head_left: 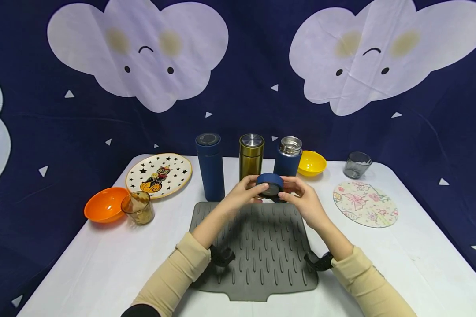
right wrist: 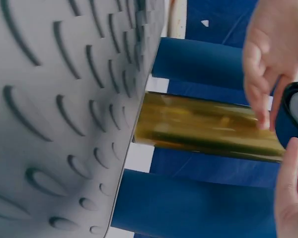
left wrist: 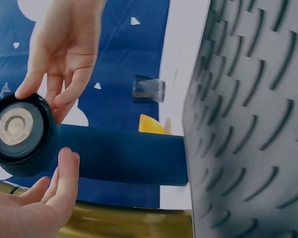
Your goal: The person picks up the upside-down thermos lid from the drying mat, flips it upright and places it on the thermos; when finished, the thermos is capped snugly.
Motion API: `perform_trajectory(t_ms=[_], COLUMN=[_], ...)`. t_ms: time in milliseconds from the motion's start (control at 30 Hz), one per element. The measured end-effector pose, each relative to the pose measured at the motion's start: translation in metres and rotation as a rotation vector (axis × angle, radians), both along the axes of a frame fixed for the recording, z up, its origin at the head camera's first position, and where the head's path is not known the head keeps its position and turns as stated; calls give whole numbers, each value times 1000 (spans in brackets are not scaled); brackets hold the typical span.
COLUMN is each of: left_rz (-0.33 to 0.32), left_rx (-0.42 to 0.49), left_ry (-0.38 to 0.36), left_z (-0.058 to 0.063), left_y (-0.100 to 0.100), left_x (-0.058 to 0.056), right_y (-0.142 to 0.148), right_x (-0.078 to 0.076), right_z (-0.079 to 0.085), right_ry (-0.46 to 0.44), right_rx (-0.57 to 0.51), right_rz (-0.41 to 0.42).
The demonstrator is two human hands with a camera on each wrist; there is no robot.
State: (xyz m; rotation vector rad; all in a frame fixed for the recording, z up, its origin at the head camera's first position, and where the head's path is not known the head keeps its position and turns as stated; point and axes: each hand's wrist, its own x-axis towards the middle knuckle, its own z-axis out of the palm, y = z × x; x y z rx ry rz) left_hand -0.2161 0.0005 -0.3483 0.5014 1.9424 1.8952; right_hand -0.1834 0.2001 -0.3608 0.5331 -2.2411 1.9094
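Note:
A blue flask lid [head_left: 269, 179] is held up above the far end of the grey drying mat [head_left: 262, 251], its underside with a pale round centre [left wrist: 16, 126] facing the person. My left hand [head_left: 239, 193] grips it from the left, thumb and fingers at its rim. From the other side my right hand [head_left: 303, 200] pinches it, thumb low and fingers on top. Just behind stands an open blue flask [head_left: 287, 160] with a bare steel neck. A gold flask [head_left: 251, 160] and a taller blue flask [head_left: 211, 169], both lidded, stand to its left.
On the left are a cat-patterned plate [head_left: 178, 174], an orange bowl [head_left: 105, 206] and an amber glass [head_left: 139, 209]. A yellow bowl [head_left: 312, 164], a grey glass [head_left: 357, 165] and a round floral mat [head_left: 365, 204] are on the right. A cloud-printed cloth [head_left: 238, 105] hangs behind the table.

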Motion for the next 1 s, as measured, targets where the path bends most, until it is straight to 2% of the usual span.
perform_trajectory(t_ms=[100, 233, 367, 500, 633, 800, 900, 1000], left_rz=[-52, -109, -133, -128, -92, -11, 53, 137], left_rx=[82, 124, 93, 52, 36, -28, -41, -35], left_ry=[-64, -67, -7, 71, 134, 194, 252, 338], left_z=[3, 7, 12, 18, 20, 23, 32, 46], left_y=[-3, -6, -7, -3, 8, 20, 29, 41], left_x=[-3, -4, 0, 7, 11, 8, 5, -1], right_y=[-3, -6, -6, -5, -1, 4, 5, 3], right_x=[4, 5, 2, 0, -1, -3, -1, 1], right_z=[-1, -5, -9, -10, -11, -9, 0, 14], right_ry=[180, 518, 838, 1001, 1067, 1057, 973, 792], right_rx=[35, 106, 233, 297, 314, 297, 231, 147], right_rz=[-32, -72, -161, -228, -273, -310, -324, -342])
